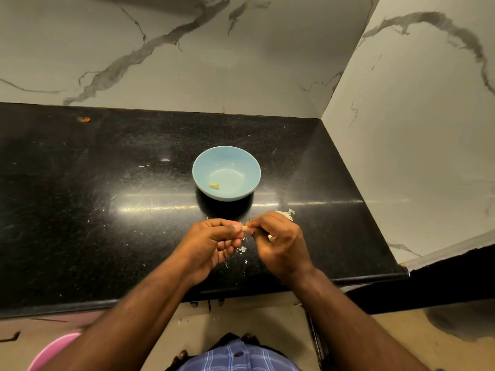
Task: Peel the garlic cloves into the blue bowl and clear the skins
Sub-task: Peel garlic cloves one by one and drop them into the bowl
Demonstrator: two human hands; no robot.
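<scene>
A light blue bowl (226, 159) stands on the black granite counter (107, 204), with one peeled yellowish clove (214, 185) lying inside at its lower left. In front of the bowl, my left hand (214, 245) and my right hand (278, 242) meet above the counter. Both pinch a small garlic clove (244, 227) between thumb and fingertips; most of it is hidden by the fingers. White garlic skins (286, 214) lie just behind my right hand, and smaller skin flakes (242, 249) lie on the counter below my hands.
Marble-patterned walls stand behind the counter and along its right side. An orange speck (85, 119) lies at the back left of the counter. A pink tub (51, 352) sits on the floor at lower left, below the counter's front edge.
</scene>
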